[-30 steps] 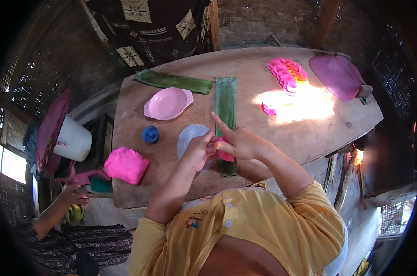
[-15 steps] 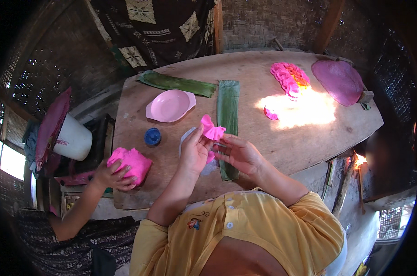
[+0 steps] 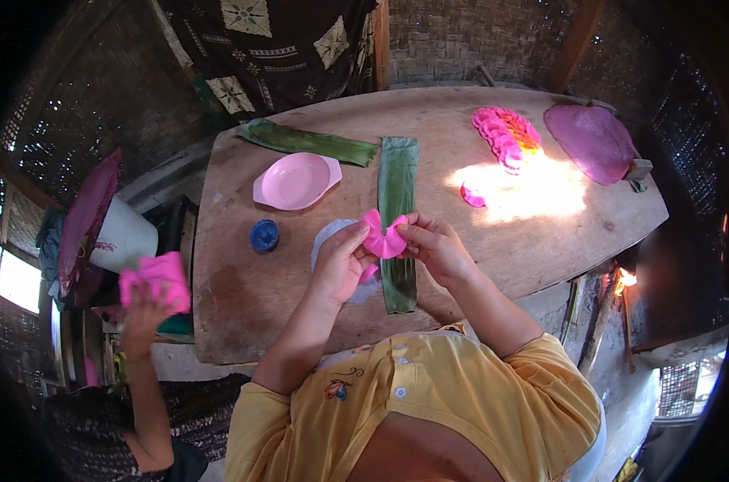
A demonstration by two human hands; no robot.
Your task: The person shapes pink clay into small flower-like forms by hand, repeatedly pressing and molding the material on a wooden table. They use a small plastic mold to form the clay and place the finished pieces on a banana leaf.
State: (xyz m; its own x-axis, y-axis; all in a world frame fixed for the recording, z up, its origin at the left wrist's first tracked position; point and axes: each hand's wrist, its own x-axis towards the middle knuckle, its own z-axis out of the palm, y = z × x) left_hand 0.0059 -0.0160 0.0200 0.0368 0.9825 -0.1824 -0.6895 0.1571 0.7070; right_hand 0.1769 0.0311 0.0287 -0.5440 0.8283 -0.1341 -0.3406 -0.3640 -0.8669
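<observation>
In front of my chest, both hands pinch a bright pink, soft, thin dough piece [image 3: 387, 244], bent into a curve with a notch at its top. My left hand [image 3: 340, 262] grips one end between thumb and fingers; my right hand [image 3: 437, 249] grips the other. Beneath it runs a long green leaf strip [image 3: 398, 181], laid lengthwise on the table. By my left fingers, a clear plastic sheet [image 3: 324, 239] lies partly hidden, with another pink bit [image 3: 369, 273] showing there.
On the wooden table [image 3: 477, 261] are a blue ridged cap [image 3: 264, 236], a pink dish [image 3: 295, 181], a second leaf strip [image 3: 308, 143], stacked pink pieces [image 3: 497, 138] and a flat purple-pink round [image 3: 591, 143]. A co-worker's hand [image 3: 145, 312] holds a pink bundle [image 3: 157, 277]. Fire [image 3: 626, 278] burns at right.
My right hand has closed on the pink piece, which now stretches between both hands and has shifted slightly right. The co-worker's hand has carried the pink bundle left, off the table.
</observation>
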